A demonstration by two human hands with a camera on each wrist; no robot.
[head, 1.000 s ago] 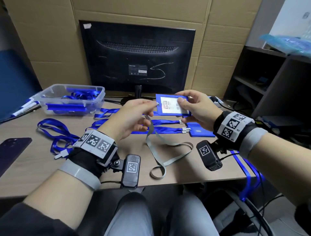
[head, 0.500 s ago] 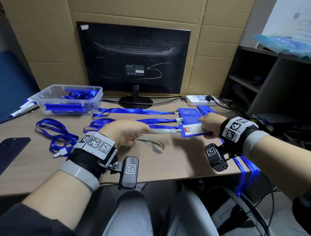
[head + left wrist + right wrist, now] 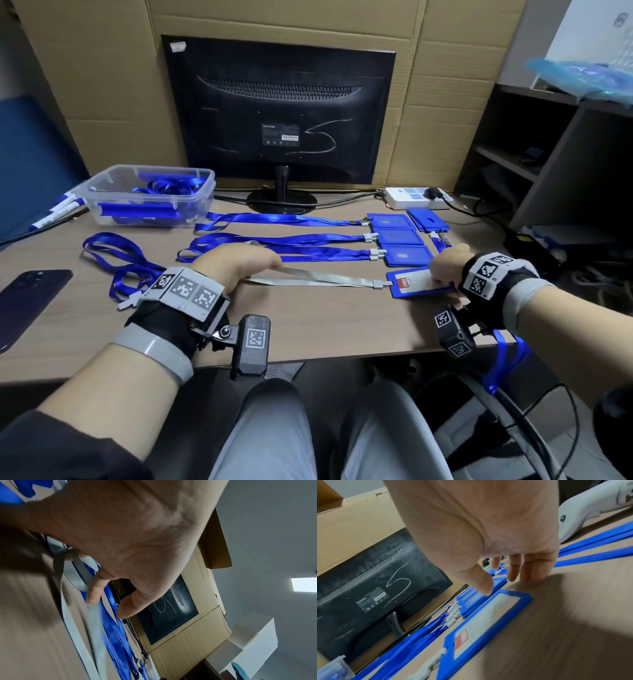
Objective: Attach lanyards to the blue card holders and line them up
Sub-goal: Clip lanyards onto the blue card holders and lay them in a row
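A blue card holder with a red-marked card lies flat on the desk, clipped to a grey lanyard stretched straight to the left. My left hand grips the lanyard's left part, and in the left wrist view a fingertip presses the strap onto the desk. My right hand rests on the holder's right end. The right wrist view has the fingers straight and the thumb touching the rim of the holder. Behind it, three holders with blue lanyards lie in a row.
A loose holder and a power strip sit at the back right. A clear box of lanyards stands back left, before a monitor. Loose blue lanyards and a phone lie left. One lanyard hangs off the desk's right edge.
The holder came down from the air onto the desk in front of the row. My left hand drew the grey lanyard out straight to the left; my right hand's fingers straightened on the holder.
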